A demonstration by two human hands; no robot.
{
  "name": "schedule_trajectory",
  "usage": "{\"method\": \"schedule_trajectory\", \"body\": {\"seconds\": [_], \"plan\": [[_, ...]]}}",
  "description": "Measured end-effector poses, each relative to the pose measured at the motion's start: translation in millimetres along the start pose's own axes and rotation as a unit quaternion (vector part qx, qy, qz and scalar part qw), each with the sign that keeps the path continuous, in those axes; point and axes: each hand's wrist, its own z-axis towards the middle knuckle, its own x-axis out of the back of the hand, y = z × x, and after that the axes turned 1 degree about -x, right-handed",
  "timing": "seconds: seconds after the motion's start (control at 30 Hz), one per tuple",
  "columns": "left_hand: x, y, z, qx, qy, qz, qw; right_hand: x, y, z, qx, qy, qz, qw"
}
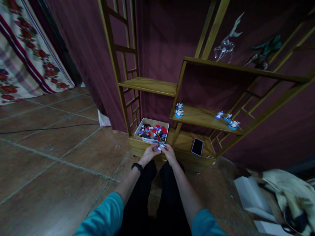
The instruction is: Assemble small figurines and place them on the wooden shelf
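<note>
A purple-white figurine (161, 147) rests between left grip (149, 154) and right grip (170, 153).

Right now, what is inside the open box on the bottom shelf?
The box holds a jumble of small pieces, with red, black, purple and white showing; most are too small to identify. The upper pieces cover whatever lies directly beneath them.

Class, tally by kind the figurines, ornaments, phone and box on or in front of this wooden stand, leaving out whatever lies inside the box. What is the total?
Shelf figurines: 5
Held figurine: 1
Clear animal-shaped ornament: 1
Dark green ornament: 1
Phone: 1
Open box: 1
Total: 10
</note>
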Motion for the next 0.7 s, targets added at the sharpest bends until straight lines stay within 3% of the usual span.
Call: {"method": "schedule_trajectory", "body": {"seconds": [0.27,0.7], "plan": [[1.4,3.9,-0.9,0.001,-0.037,0.02,0.999,-1.4,-7.0,-3.5,-0.007,0.006,-0.009,1.0],[2.7,5.4,-2.5,0.002,0.005,-0.001,1.0,-1.0,-11.1,-4.7,-0.005,-0.03,0.017,0.999]]}}
